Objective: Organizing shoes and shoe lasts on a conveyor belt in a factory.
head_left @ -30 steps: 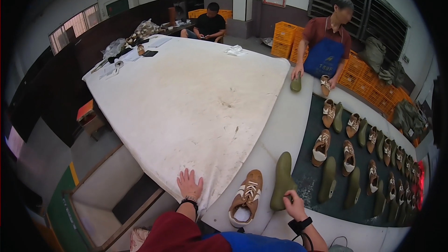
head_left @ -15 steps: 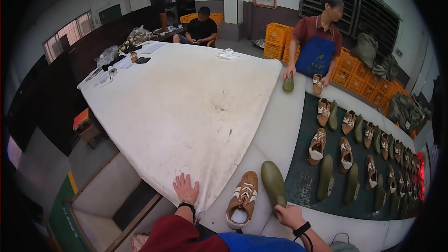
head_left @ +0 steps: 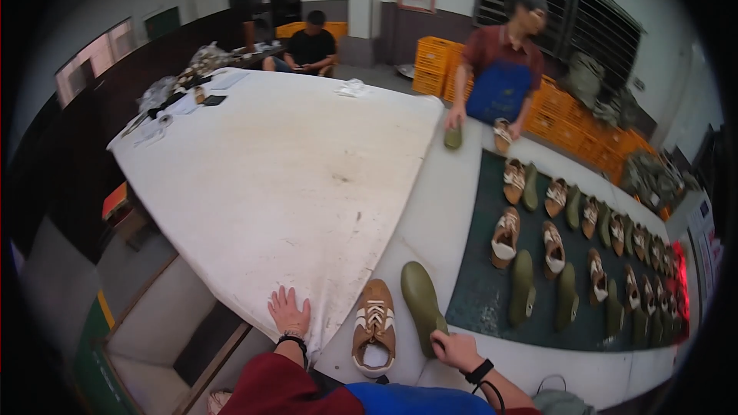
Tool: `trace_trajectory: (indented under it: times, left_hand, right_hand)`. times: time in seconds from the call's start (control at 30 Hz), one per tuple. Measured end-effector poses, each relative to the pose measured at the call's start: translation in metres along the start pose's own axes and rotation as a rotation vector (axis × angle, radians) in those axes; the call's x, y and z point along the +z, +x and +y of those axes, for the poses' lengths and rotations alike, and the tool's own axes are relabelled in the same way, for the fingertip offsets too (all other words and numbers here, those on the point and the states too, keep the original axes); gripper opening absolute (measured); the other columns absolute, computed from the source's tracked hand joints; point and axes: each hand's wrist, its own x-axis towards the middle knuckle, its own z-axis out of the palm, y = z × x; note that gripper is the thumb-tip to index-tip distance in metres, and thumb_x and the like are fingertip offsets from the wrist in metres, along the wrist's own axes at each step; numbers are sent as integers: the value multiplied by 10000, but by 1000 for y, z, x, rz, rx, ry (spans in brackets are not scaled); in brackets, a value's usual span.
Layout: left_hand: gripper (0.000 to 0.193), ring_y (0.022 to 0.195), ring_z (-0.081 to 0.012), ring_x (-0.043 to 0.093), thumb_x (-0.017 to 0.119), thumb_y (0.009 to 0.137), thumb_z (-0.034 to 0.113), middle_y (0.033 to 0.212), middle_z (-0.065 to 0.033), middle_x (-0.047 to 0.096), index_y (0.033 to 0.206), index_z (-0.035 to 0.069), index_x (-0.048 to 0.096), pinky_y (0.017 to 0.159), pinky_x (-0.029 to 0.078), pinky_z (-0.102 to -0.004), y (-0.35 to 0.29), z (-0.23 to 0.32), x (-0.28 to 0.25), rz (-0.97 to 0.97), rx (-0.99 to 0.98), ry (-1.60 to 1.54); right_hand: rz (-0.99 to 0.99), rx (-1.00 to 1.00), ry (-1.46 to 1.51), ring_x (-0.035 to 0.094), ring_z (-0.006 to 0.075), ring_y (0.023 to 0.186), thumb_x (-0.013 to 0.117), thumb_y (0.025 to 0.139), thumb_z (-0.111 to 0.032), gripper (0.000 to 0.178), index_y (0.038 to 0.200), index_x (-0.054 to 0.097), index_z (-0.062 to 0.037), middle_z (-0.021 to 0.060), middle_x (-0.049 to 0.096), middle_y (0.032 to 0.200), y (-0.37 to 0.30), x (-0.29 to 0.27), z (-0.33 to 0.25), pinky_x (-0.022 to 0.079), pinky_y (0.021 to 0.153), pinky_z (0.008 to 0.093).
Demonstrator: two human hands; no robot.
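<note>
My left hand lies flat with fingers spread on the near edge of the white-covered table. My right hand grips the heel end of an olive-green shoe last, which rests on the pale strip beside the conveyor. Just left of that last stands a brown sneaker with white stripes and laces, its toe pointing away from me; neither hand touches it. On the dark green belt to the right, several similar sneakers and green lasts stand in rows.
Across the belt a co-worker in a blue apron holds a green last and a sneaker. Orange crates line the wall behind. Another person sits beyond the table. A wooden-edged bin stands at my lower left.
The whole scene has shifted left in the picture as the view turned slightly right. Both hands keep their places, the right still on the last.
</note>
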Motion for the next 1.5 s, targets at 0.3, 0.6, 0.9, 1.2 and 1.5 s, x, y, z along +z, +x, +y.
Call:
trace_trajectory:
  times: [0.3, 0.6, 0.9, 1.2, 1.5]
  left_hand:
    - [530, 1292, -340, 278, 510, 843, 386, 1402, -112, 335, 1282, 97, 435, 1052, 203, -501, 5, 4, -7, -54, -63, 153]
    - [531, 1297, -341, 276, 494, 854, 388, 1409, -117, 330, 1294, 101, 422, 1047, 207, -506, -4, 1, -10, -109, -77, 205]
    - [534, 1301, -335, 272, 487, 857, 396, 1408, -107, 333, 1303, 111, 414, 1045, 210, -506, 2, 4, -1, -94, -65, 195]
    - [532, 1295, -327, 285, 489, 856, 402, 1405, -101, 340, 1299, 116, 423, 1039, 224, -501, 2, -4, -2, -94, -71, 231]
    - [537, 1298, -328, 282, 454, 872, 430, 1423, -105, 318, 1306, 115, 415, 1040, 220, -497, 5, 2, -2, -134, -49, 255]
  right_hand:
    - [328, 276, 109, 598, 331, 619, 531, 785, -222, 80, 846, 541, -172, 108, 606, 657, 55, -22, 82, 443, 534, 458]
    - [248, 245, 125, 592, 336, 633, 525, 763, -209, 67, 818, 527, -171, 106, 588, 634, 57, 22, 96, 436, 550, 462]
    - [211, 289, 103, 609, 325, 663, 512, 771, -186, 65, 827, 538, -165, 111, 619, 680, 75, 16, 95, 461, 588, 452]
    - [195, 294, 72, 608, 325, 660, 507, 766, -177, 62, 816, 537, -158, 122, 613, 673, 73, 17, 91, 456, 578, 458]
    - [89, 250, 82, 599, 333, 665, 516, 741, -189, 43, 781, 511, -172, 109, 605, 680, 84, 11, 112, 446, 579, 466]
